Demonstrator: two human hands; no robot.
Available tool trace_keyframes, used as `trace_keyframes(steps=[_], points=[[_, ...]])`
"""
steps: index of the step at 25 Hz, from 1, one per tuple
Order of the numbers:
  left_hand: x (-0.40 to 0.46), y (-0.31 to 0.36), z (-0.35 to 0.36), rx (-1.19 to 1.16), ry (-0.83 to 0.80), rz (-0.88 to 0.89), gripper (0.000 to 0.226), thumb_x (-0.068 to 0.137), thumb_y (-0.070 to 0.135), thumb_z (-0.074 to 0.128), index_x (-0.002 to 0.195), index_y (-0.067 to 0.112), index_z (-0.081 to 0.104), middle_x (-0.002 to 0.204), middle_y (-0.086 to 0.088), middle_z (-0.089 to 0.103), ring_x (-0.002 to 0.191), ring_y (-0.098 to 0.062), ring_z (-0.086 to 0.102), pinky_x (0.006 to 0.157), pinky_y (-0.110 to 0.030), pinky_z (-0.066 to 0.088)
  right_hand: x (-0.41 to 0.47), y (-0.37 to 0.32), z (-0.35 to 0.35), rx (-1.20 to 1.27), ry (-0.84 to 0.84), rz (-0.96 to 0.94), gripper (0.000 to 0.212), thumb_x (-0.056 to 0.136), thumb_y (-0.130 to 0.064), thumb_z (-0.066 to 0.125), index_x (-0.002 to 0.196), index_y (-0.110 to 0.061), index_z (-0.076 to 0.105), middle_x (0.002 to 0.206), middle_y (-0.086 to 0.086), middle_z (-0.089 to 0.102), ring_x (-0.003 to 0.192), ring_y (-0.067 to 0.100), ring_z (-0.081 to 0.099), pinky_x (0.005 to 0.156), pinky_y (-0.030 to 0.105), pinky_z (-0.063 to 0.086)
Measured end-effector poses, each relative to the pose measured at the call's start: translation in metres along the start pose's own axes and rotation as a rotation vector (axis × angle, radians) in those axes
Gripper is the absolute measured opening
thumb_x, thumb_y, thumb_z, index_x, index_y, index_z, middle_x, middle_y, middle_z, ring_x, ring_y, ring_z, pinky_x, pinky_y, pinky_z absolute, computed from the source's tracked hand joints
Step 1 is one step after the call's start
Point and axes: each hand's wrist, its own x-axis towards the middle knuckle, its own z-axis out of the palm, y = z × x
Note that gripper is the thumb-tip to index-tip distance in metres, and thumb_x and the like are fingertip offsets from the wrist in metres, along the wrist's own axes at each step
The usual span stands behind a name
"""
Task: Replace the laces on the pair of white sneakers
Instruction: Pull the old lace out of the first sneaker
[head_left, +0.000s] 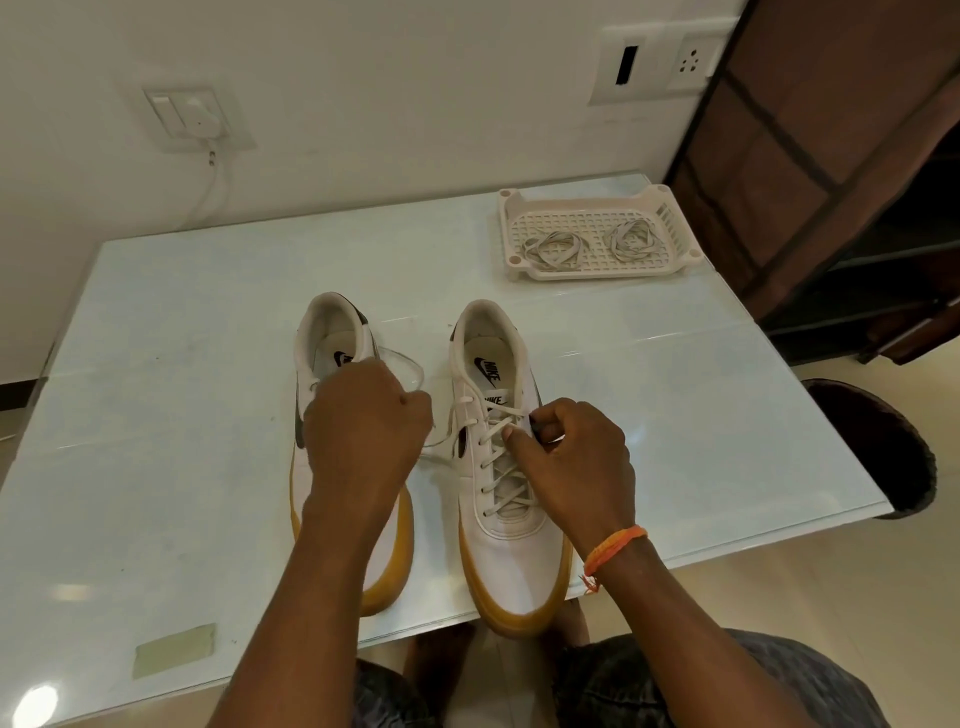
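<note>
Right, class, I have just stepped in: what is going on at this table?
A person is working on the laces of two white sneakers on a glass-topped table. The right hand pinches the lace at the upper eyelets of the right-hand sneaker, which is laced. The left hand, curled over the left-hand sneaker, grips a loose lace strand. Two coiled laces lie in a white tray at the far corner.
</note>
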Motion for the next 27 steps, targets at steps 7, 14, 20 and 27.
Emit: trace_keyframes(steps=[7,14,20,27], points=[[-0.055,0.005,0.020,-0.139,-0.185,0.023,0.014,0.094,0.024,0.057,0.107,0.022,0.063,0.104,0.005,0.062,0.099,-0.012,0.059,0.077,-0.016,0.039,0.011,-0.011,0.001,-0.010,0.047,-0.358,0.032,0.085,-0.029,0.067,0.116,-0.023,0.064,0.117,-0.002,0.052,0.102,0.013,0.051,0.072,0.024,0.051],[-0.066,0.017,0.046,-0.320,-0.054,0.028,0.042,0.095,0.043,0.056,0.132,0.023,0.057,0.116,0.006,0.069,0.101,-0.012,0.067,0.084,-0.020,0.051,0.020,-0.013,0.016,-0.035,-0.005,-0.301,0.008,0.093,-0.020,0.062,0.092,-0.014,0.068,0.117,0.000,0.048,0.090,0.007,0.051,0.076,0.009,0.042],[-0.063,0.019,0.051,-0.232,0.013,0.074,0.028,0.095,0.043,0.056,0.103,0.021,0.072,0.093,0.007,0.072,0.072,0.001,0.051,0.057,0.000,0.028,0.016,0.003,0.008,0.765,0.146,0.287,0.019,0.093,0.002,0.052,0.080,-0.007,0.061,0.087,0.005,0.060,0.081,0.014,0.061,0.070,0.014,0.053],[-0.057,0.018,0.052,-0.225,-0.048,0.052,0.035,0.098,0.047,0.047,0.094,0.022,0.071,0.082,0.009,0.067,0.065,-0.005,0.055,0.055,-0.005,0.031,0.024,-0.015,0.007,0.058,0.056,-0.298,0.024,0.088,-0.026,0.067,0.112,-0.025,0.067,0.140,-0.003,0.040,0.097,-0.003,0.053,0.069,0.006,0.041]])
